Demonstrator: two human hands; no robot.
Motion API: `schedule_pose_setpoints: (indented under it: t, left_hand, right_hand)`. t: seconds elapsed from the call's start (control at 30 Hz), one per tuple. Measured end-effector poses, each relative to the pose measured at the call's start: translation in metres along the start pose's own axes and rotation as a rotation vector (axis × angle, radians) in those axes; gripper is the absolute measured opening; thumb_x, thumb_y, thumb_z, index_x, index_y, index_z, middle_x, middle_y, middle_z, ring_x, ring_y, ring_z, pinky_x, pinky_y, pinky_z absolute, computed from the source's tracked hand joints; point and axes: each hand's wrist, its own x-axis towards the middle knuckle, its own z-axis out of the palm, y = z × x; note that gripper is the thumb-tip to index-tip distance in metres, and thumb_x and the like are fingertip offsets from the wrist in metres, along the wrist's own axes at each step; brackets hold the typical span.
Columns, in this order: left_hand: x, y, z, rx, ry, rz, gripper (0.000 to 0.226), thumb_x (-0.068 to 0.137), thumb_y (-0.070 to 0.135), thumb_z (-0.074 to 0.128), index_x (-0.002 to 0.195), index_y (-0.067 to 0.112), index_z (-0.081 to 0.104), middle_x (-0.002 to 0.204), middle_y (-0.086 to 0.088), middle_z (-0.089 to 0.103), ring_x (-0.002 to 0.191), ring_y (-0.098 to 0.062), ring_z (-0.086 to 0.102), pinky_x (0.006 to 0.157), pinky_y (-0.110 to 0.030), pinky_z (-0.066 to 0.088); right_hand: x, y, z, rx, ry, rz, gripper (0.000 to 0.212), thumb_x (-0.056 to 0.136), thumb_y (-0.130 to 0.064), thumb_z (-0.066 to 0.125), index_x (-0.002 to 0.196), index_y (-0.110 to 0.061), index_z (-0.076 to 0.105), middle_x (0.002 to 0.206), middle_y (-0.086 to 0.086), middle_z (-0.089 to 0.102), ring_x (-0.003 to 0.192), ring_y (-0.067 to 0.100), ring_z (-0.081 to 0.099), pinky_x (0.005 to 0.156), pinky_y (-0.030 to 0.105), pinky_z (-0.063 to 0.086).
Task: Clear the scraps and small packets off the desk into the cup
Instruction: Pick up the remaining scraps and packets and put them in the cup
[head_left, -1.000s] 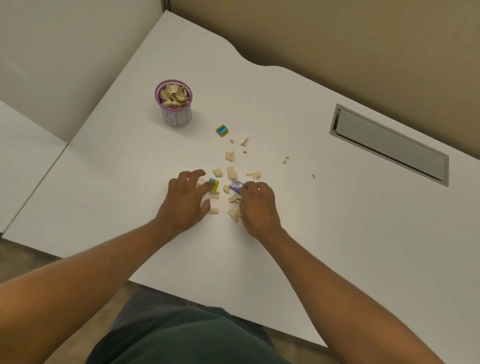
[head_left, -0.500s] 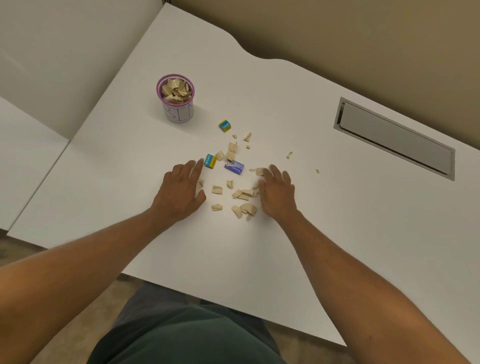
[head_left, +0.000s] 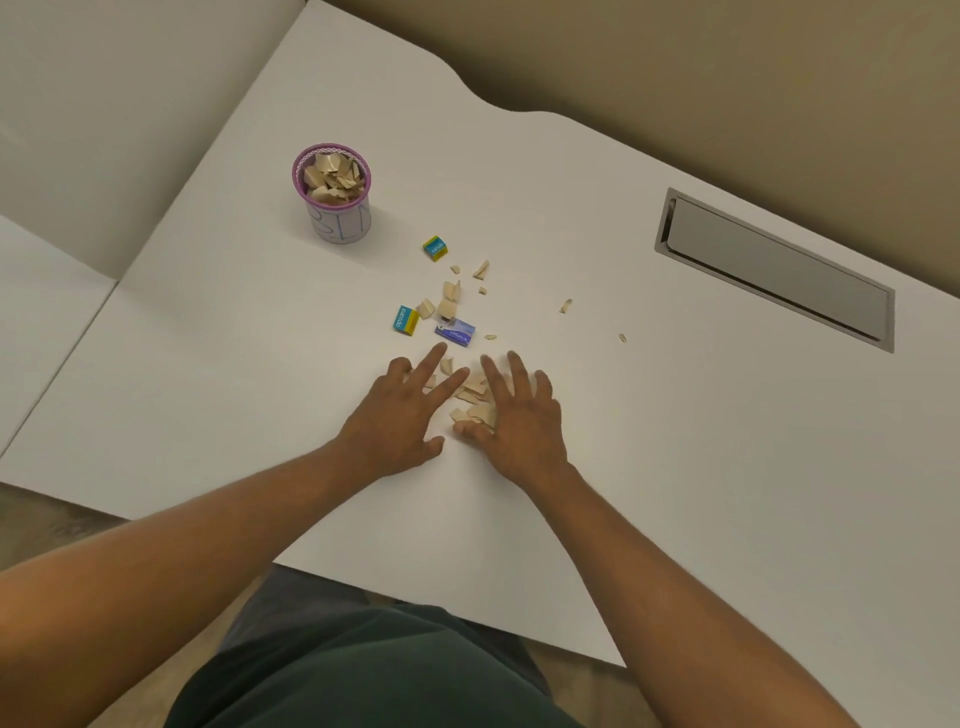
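A purple-rimmed white cup (head_left: 340, 221), heaped with tan scraps, stands at the far left of the white desk (head_left: 260, 395). My left hand (head_left: 402, 415) and my right hand (head_left: 517, 415) lie flat with fingers spread on either side of a small pile of tan scraps (head_left: 474, 400), partly covering it. Just beyond the fingertips lie a blue packet (head_left: 455, 332) and a blue-and-yellow packet (head_left: 405, 320). A second blue-and-yellow packet (head_left: 435, 248) sits nearer the cup. More tan scraps (head_left: 449, 301) are scattered between the packets.
A grey cable hatch (head_left: 774, 267) is set into the desk at the right. Two stray scraps (head_left: 566, 305) lie toward it. A beige partition runs along the back, and the desk's front edge is close to my lap.
Both hands have spread flat and drawn together, pushing the loose scraps into a pile between them. The blue packet and the blue-and-yellow packet, earlier under my fingers, now lie free beyond them.
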Motion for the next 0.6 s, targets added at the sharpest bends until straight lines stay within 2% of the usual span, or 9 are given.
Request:
schedule_pose_setpoints:
  t: [0.07, 0.17, 0.27, 0.33, 0.43, 0.5, 0.6]
  left_hand:
    - [0.006, 0.004, -0.002, 0.072, -0.018, 0.021, 0.092, 0.089, 0.056, 0.065, 0.166, 0.034, 0.020, 0.175, -0.007, 0.011, 0.125, -0.036, 0.043, 0.098, -0.044, 0.051]
    - [0.015, 0.013, -0.006, 0.130, -0.082, -0.002, 0.081, 0.095, 0.051, 0.059, 0.164, 0.032, 0.022, 0.171, -0.005, 0.020, 0.128, -0.036, 0.043, 0.099, -0.041, 0.052]
    - [0.019, 0.022, -0.011, 0.102, -0.077, -0.038, 0.062, 0.099, 0.030, 0.059, 0.157, 0.025, 0.040, 0.160, -0.006, 0.037, 0.127, -0.032, 0.044, 0.090, -0.035, 0.056]
    - [0.022, 0.025, -0.014, 0.092, -0.075, -0.033, 0.048, 0.101, 0.019, 0.058, 0.148, 0.021, 0.054, 0.149, -0.007, 0.048, 0.124, -0.028, 0.047, 0.085, -0.032, 0.055]
    - [0.027, 0.025, -0.016, 0.205, -0.147, 0.029, 0.032, 0.102, 0.014, 0.061, 0.135, 0.016, 0.065, 0.138, -0.008, 0.056, 0.121, -0.025, 0.051, 0.090, -0.032, 0.056]
    - [0.030, 0.022, -0.017, 0.227, -0.188, 0.053, 0.028, 0.102, 0.010, 0.063, 0.130, 0.013, 0.067, 0.132, -0.009, 0.058, 0.119, -0.025, 0.054, 0.093, -0.036, 0.057]
    - [0.037, 0.018, -0.017, 0.063, -0.171, -0.030, 0.024, 0.104, 0.013, 0.060, 0.126, 0.012, 0.071, 0.127, -0.009, 0.063, 0.115, -0.024, 0.058, 0.096, -0.035, 0.054]
  right_hand:
    - [0.001, -0.004, 0.003, -0.059, -0.031, -0.004, 0.088, 0.087, -0.071, 0.054, 0.157, -0.042, 0.009, 0.168, -0.002, 0.007, 0.139, 0.036, 0.029, 0.102, 0.050, 0.046]
    - [0.003, -0.008, 0.006, -0.110, -0.042, -0.006, 0.074, 0.096, -0.054, 0.056, 0.158, -0.037, 0.018, 0.167, 0.002, 0.013, 0.132, 0.033, 0.036, 0.096, 0.042, 0.049]
    - [0.000, -0.014, 0.007, -0.046, -0.022, -0.064, 0.055, 0.102, -0.027, 0.055, 0.153, -0.029, 0.034, 0.161, 0.004, 0.026, 0.129, 0.030, 0.039, 0.089, 0.036, 0.051]
    - [-0.004, -0.018, 0.007, 0.014, 0.012, -0.084, 0.047, 0.099, -0.016, 0.057, 0.144, -0.023, 0.046, 0.150, 0.005, 0.038, 0.123, 0.028, 0.042, 0.083, 0.034, 0.051]
    - [-0.008, -0.020, 0.004, 0.124, 0.047, -0.068, 0.030, 0.095, -0.011, 0.062, 0.124, -0.015, 0.060, 0.131, 0.008, 0.051, 0.115, 0.027, 0.048, 0.081, 0.035, 0.053]
    - [-0.006, -0.019, 0.003, 0.086, 0.067, -0.087, 0.021, 0.093, -0.010, 0.060, 0.113, -0.013, 0.065, 0.121, 0.007, 0.055, 0.108, 0.025, 0.050, 0.074, 0.032, 0.048]
    - [0.001, -0.014, 0.001, 0.054, 0.071, -0.121, 0.023, 0.091, -0.005, 0.054, 0.106, -0.012, 0.071, 0.110, 0.006, 0.059, 0.102, 0.025, 0.053, 0.068, 0.029, 0.040]
